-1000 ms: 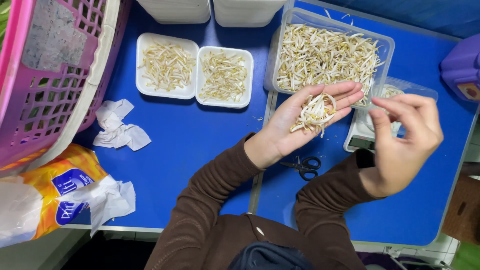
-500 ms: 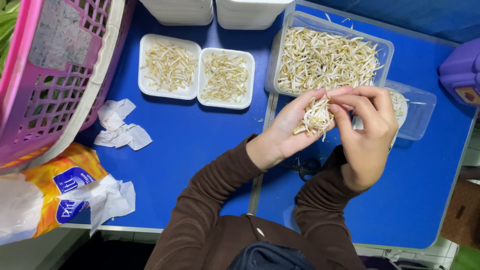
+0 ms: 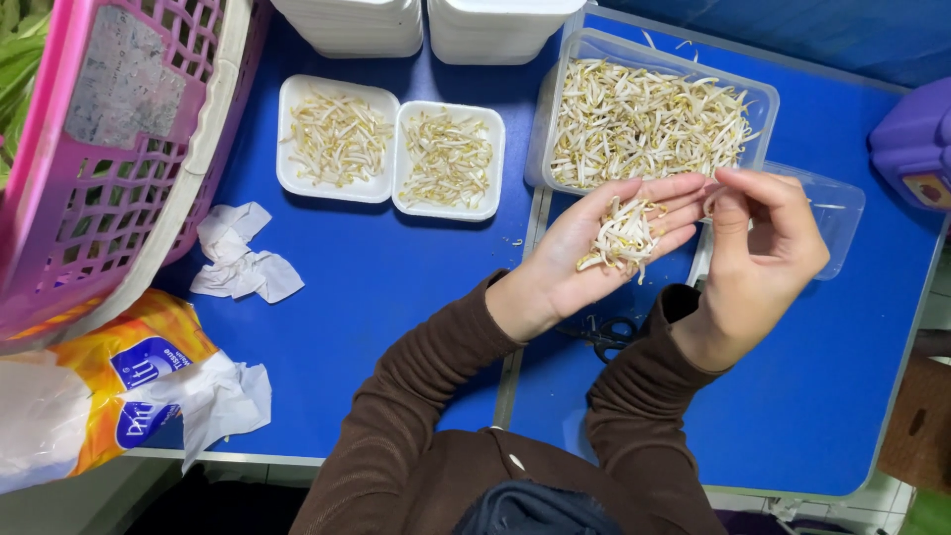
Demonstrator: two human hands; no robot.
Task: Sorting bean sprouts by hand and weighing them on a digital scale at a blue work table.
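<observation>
**A:** Pale bean sprouts (image 3: 622, 234) lay heaped in the left hand (image 3: 594, 253), which was cupped palm-up, fingers loosely spread, at about one o'clock from the table's (image 3: 396, 327) centre. What was the right hand doing?

**B:** The right hand (image 3: 758, 248) hovered just beside it at three o'clock, fingertips pinched together at the edge of the pile, seemingly on a single sprout; whether it truly gripped one could not be told.

**A:** How might the picking have gone well?

**B:** Probably by keeping the palm level so nothing slid off, and pinching one strand at a time.

**A:** And the packaging?

**B:** A clear rectangular tub (image 3: 654, 124) of sprouts sat at twelve o'clock, touching the fingertips' far side. Two white foam trays (image 3: 391, 147) with thin layers of sprouts stood at eleven o'clock, stacks of empty trays (image 3: 426, 25) beyond them. An orange-and-blue tissue packet (image 3: 129, 381) lay at eight o'clock, crumpled tissue (image 3: 238, 258) near it, a pink basket (image 3: 89, 168) at ten o'clock.
</observation>
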